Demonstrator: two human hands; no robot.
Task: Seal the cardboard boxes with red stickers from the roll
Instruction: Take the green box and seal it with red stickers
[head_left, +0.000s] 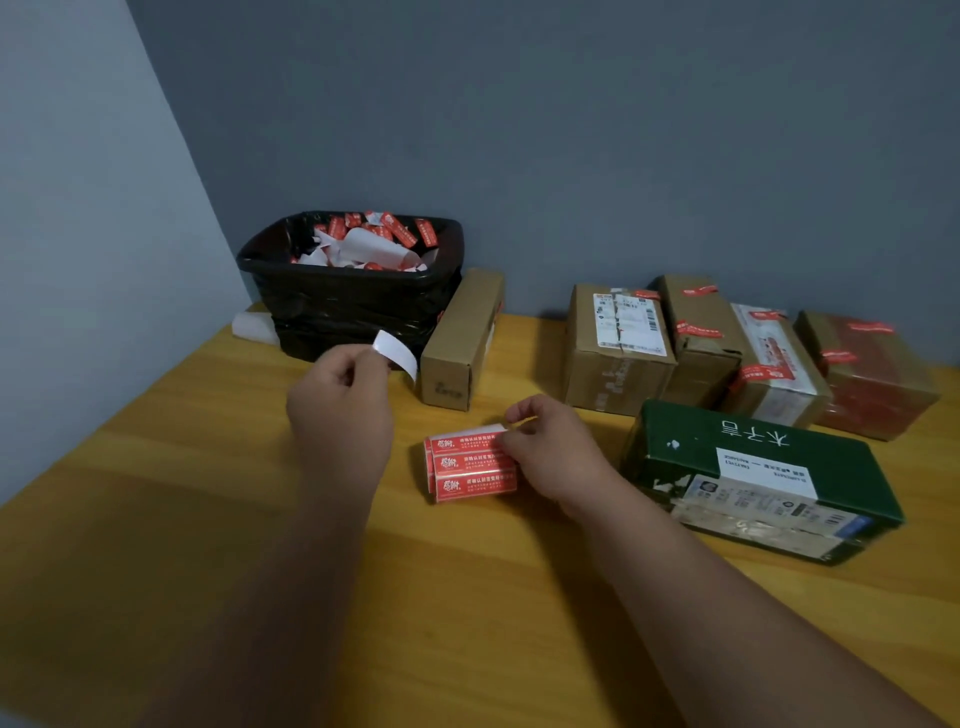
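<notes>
- A grey-blue wall (571, 130) closes the far side, and a paler wall (78, 208) runs in from the left; they meet in a corner behind the bin.
- The yellow wooden table (156, 519) fills the near half, with its far edge against the wall and broad bare wood on the near left.
- My left hand (340, 415) is raised over the middle of the table, its fingers curled, pinching a white backing strip (397, 351) that curls up towards the bin.
- My right hand (550, 447) rests at the right end of the red sticker roll (470, 462), thumb and fingertips pinching its top edge.
- The roll lies on the wood between my two hands, near the table's middle, three red labels showing.
- A black lined bin (353, 306) stands far left, heaped with white strips and red scraps, with a white object (254, 327) just beside its left wall.
- A long cardboard box (462, 338) lies touching the bin's right side.
- Far right, a row of cardboard boxes (618, 348) stands packed side by side against the wall, several carrying red stickers (698, 328).
- A dark green box (763, 478) lies nearer, right of my right hand, in front of that row.
- Between the long box and the row there is a gap of bare wood.
</notes>
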